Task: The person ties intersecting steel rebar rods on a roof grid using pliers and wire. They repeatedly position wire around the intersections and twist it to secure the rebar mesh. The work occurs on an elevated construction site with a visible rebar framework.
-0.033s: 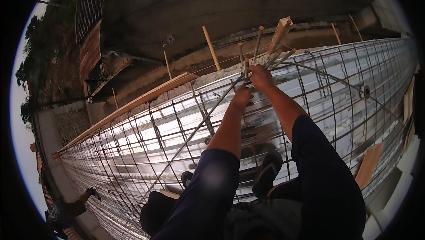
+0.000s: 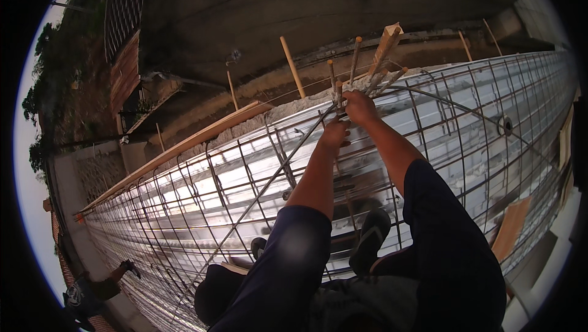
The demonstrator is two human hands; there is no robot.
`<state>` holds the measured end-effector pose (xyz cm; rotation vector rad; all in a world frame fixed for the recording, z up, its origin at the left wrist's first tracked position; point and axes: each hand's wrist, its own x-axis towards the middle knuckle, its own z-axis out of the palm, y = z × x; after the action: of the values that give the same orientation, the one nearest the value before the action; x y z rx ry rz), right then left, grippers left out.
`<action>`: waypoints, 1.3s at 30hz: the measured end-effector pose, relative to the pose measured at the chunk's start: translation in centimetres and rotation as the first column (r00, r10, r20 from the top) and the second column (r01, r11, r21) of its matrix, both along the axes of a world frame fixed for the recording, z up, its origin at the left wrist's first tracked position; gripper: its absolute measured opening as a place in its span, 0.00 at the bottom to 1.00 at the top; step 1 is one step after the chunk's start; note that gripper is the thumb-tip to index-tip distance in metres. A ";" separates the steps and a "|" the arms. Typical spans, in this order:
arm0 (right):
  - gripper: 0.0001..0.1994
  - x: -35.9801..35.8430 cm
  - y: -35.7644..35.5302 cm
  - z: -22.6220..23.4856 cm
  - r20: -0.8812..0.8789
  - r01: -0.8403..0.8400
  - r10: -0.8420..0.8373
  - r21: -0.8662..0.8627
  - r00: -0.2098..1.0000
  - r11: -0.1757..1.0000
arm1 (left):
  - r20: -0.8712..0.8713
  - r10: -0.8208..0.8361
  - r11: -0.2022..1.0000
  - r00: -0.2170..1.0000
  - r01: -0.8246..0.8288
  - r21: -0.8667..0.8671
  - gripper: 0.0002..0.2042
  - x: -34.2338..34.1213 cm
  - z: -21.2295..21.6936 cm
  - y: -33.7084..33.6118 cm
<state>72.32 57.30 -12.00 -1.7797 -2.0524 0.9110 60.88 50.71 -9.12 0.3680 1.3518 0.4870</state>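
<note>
Both my arms reach forward over a rebar mesh (image 2: 245,173) laid on shiny metal decking (image 2: 233,176). My right hand (image 2: 360,106) is closed around a cluster of upright rebar stubs (image 2: 354,56) at the slab's edge. Just below it, my left hand (image 2: 335,131) is curled around a bar in the same cluster, where a long slanted rebar (image 2: 257,197) ends. What lies under the fingers is hidden. My dark shoes (image 2: 370,237) stand on the mesh.
A wooden plank (image 2: 202,133) runs along the deck's edge, with wooden stakes (image 2: 293,65) and a thicker post (image 2: 387,37) behind it. Another person (image 2: 92,289) crouches at the lower left. An orange board (image 2: 511,228) lies at the right. Beyond the edge is a drop to ground.
</note>
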 end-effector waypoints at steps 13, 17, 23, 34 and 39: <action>0.08 -0.9 -1.8 0.4 -0.134 0.080 -0.088 -0.061 0.987 0.995 | -0.416 -0.314 0.871 0.853 0.433 0.230 0.25 -0.7 -3.4 0.2; 0.06 1.1 -2.1 0.4 -0.110 0.015 -0.018 -0.029 0.994 0.999 | -0.207 -0.193 0.962 0.959 0.226 0.152 0.27 0.1 -1.0 0.5; 0.05 1.3 -3.4 0.9 -0.028 -0.097 0.099 0.077 0.995 0.992 | -0.335 -0.155 0.914 0.929 0.264 0.309 0.27 -0.3 -0.2 0.9; 0.06 -0.3 -3.2 0.0 0.179 -0.226 0.201 0.131 0.963 0.965 | -0.752 -0.191 0.818 0.631 0.526 0.234 0.22 -2.2 2.6 1.0; 0.07 -1.0 -3.0 -1.7 0.005 0.043 -0.043 0.026 0.999 0.999 | -0.879 -0.106 0.813 0.466 0.550 0.193 0.24 -7.6 2.6 -5.6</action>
<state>71.34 54.30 -13.73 -1.8075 -2.0117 0.8652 53.24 45.12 -6.49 1.4142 2.0354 0.2610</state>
